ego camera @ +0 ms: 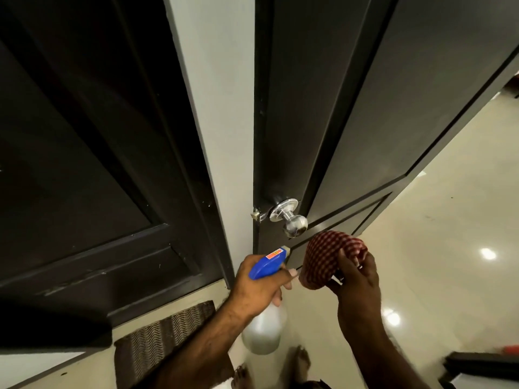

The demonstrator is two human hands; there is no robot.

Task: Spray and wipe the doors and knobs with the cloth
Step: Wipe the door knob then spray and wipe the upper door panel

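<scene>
Two dark brown doors meet at a white wall strip: one door (pixel 84 136) on the left, another door (pixel 393 94) on the right with a shiny round metal knob (pixel 293 221). My left hand (pixel 255 282) grips a spray bottle (pixel 266 327) with a blue head (pixel 269 262), its nozzle pointing up toward the knob. My right hand (pixel 356 276) holds a bunched red-and-white checked cloth (pixel 325 259) just below and right of the knob, not touching it.
A brown woven doormat (pixel 165 335) lies on the glossy cream floor (pixel 449 220) before the left door. My bare feet (pixel 300 360) stand below the bottle. A dark object (pixel 483 363) sits at the bottom right corner.
</scene>
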